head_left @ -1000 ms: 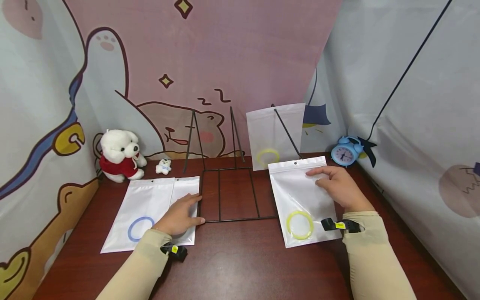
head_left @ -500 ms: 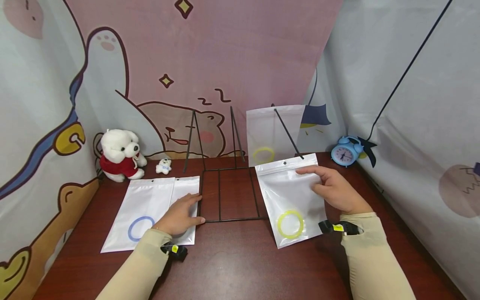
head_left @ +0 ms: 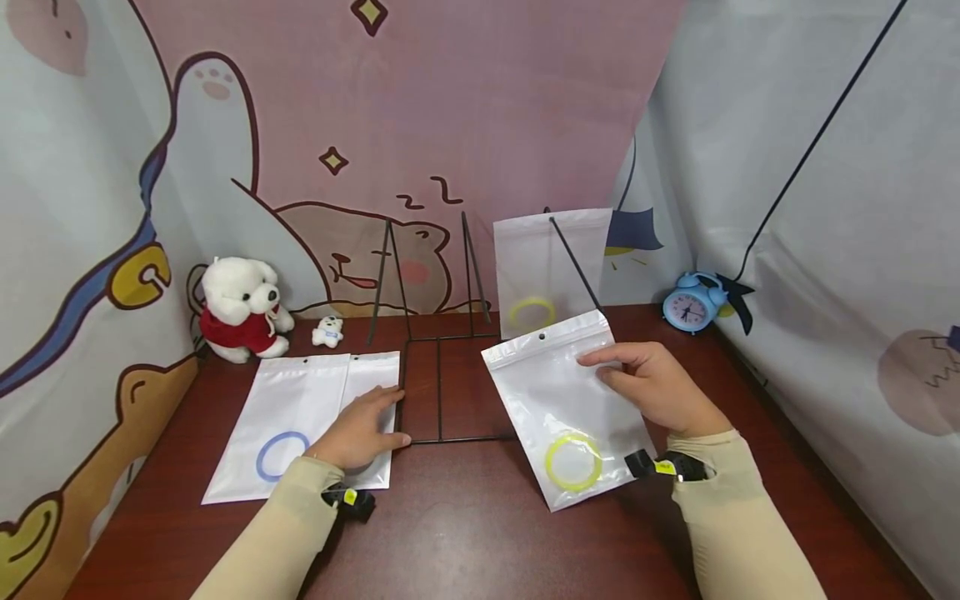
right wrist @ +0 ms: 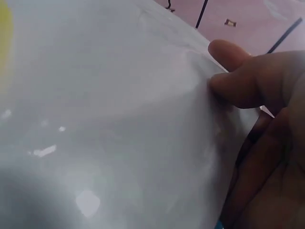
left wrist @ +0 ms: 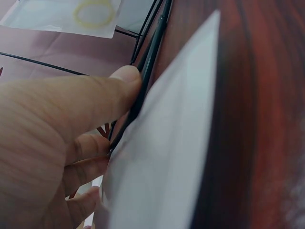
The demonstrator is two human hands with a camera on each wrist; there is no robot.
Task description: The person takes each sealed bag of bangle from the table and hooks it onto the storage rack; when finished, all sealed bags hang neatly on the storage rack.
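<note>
My right hand point(head_left: 660, 387) pinches the right edge of a white zip bag point(head_left: 555, 400) between thumb and fingers. The bag has a yellow ring at its lower part and a hang hole near its top, and it is tilted above the table. In the right wrist view, the bag's glossy sheet point(right wrist: 119, 109) fills most of the picture. My left hand point(head_left: 360, 433) rests with thumb and fingertips on the left bar of a black wire rack point(head_left: 440, 392), over flat white bags point(head_left: 300, 400). One of those has a blue ring. Another yellow-ringed bag point(head_left: 551, 258) hangs on the rack's right arm.
Two more rack arms point(head_left: 381, 283) stand upright at the centre back, with no bags on them. A white plush dog point(head_left: 238, 304) and a tiny white toy point(head_left: 327, 332) sit at the back left. A blue alarm clock point(head_left: 688, 307) stands at the back right.
My right hand has moved left with the zip bag, which is now tilted more and covers the rack's right side. The left hand stays on the rack.
</note>
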